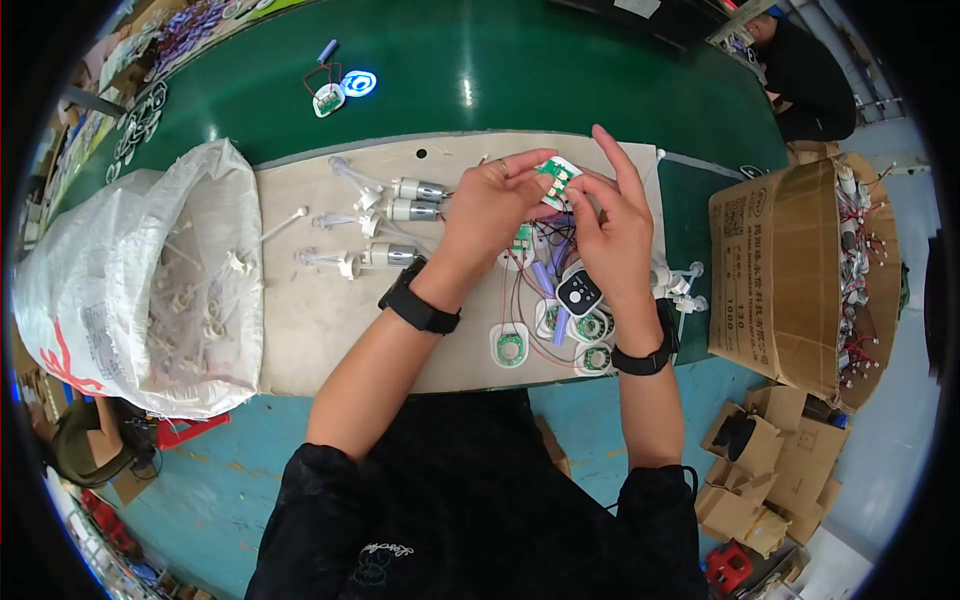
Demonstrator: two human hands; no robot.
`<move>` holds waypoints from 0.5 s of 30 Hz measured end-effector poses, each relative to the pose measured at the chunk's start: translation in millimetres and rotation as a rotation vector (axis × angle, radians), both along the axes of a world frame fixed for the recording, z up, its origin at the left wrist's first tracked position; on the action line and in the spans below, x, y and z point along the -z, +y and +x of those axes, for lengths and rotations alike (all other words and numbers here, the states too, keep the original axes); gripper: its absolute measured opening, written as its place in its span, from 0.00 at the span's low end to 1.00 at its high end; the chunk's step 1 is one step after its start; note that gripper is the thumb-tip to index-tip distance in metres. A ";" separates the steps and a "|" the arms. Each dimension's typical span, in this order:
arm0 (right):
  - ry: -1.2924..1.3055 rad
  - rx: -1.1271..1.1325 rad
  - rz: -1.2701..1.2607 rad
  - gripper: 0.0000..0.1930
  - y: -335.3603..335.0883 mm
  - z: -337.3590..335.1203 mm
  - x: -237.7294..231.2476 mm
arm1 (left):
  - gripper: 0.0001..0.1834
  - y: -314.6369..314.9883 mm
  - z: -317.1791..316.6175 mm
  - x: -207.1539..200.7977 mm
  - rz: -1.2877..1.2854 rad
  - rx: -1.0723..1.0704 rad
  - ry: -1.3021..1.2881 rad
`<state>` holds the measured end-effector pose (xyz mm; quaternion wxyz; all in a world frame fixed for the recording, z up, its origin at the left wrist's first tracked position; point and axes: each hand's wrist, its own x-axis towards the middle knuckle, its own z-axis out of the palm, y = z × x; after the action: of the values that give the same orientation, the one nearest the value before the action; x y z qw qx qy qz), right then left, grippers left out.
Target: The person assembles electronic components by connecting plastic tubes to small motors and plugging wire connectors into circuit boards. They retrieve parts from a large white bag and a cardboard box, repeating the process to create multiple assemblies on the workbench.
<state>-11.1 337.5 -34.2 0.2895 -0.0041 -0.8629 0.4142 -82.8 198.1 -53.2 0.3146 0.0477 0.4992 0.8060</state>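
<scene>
My left hand (492,208) pinches a green circuit board in a white rounded housing (558,184) between thumb and fingers. On the board's right edge, the thumb and a bent finger of my right hand (612,228) close, while one finger points up. Whether a small plug sits in that right pinch is hidden. Beneath my hands lie more white-rimmed boards (510,346), purple cylindrical batteries (543,278) and thin red and black wires. Left of my left hand, several silver motors (415,210) with white fittings and clear tubes lie in rows.
A white woven bag (90,270) of white plastic parts stands at the left. A cardboard box (770,280) of wired motors is at the right. On the green table (550,80), a lit blue ring (359,83) lies beside a wired board. Another person (810,80) is at far right.
</scene>
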 end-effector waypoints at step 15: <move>-0.158 -0.034 0.166 0.05 14.6 5.9 -14.1 | 0.17 20.2 11.7 21.0 -0.083 -0.029 0.166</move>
<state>-5.3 352.1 -20.1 0.2130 0.0018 -0.9143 0.3446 -71.1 218.3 -74.2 0.2620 0.0939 0.5570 0.7825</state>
